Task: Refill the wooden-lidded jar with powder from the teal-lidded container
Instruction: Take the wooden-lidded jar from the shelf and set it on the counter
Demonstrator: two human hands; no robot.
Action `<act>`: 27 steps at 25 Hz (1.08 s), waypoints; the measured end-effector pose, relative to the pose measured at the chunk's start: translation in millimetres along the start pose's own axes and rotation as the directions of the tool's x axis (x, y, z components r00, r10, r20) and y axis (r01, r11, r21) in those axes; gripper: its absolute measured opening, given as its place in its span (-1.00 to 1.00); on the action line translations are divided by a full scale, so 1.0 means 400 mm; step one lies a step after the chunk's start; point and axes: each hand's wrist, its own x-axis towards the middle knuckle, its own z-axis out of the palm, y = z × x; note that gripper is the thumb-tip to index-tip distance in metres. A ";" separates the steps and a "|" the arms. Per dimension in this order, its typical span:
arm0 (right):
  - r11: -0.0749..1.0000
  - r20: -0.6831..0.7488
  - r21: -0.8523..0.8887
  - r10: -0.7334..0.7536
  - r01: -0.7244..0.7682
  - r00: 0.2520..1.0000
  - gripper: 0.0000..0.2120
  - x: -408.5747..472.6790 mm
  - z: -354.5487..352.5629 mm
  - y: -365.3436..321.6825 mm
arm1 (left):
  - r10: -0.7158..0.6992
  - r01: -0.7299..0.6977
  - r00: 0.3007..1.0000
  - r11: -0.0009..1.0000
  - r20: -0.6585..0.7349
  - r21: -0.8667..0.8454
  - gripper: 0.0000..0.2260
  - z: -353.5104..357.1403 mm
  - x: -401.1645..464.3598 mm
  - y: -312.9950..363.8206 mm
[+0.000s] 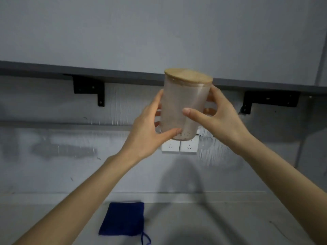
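- While both arms reach up and forward, one jar [184, 110] is held in the air in front of the grey wall [159, 32], just below the shelf [53, 69] edge.
- Jar: cylinder, cloudy frosted-looking sides, slightly tilted; thin layer of brownish powder with small specks at the bottom — mostly empty otherwise.
- Wooden lid [188, 76]: round, flat, pale wood, seated on the jar top.
- Left hand [150, 128]: grasping the jar's lower left side, thumb curled under near the base, fingers wrapped behind.
- Right hand [217, 117]: gripping the jar's right side, thumb pressed across the front mid-height, fingers behind the wall of the jar.
- Shelf: one long dark grey board, matte, on two black L-shaped metal brackets [92, 89].
- Two white wall sockets [178, 146], square, side by side, right behind and below the jar base.
- One dark blue cloth pouch [122, 220] — flat, rectangular, fabric weave, with a loop of cord at its corner — lies on the grey counter [230, 227] below, well apart from the jar.
- Wall below the shelf is streaky, smeared with lighter patches.
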 end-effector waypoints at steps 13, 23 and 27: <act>0.934 0.310 0.060 0.318 -0.352 0.896 -0.19 -0.413 0.296 0.185 | -0.493 0.509 0.859 0.850 0.136 -0.136 -0.24 0.056 -0.496 -0.229; 0.876 0.436 -0.083 0.460 -0.475 0.773 -0.17 -0.641 0.419 0.333 | -0.719 0.750 0.654 0.657 0.233 -0.079 -0.31 0.145 -0.717 -0.340; 0.843 0.457 -0.104 0.512 -0.528 0.727 -0.17 -0.672 0.437 0.379 | -0.790 0.828 0.559 0.548 0.254 -0.120 -0.40 0.185 -0.743 -0.391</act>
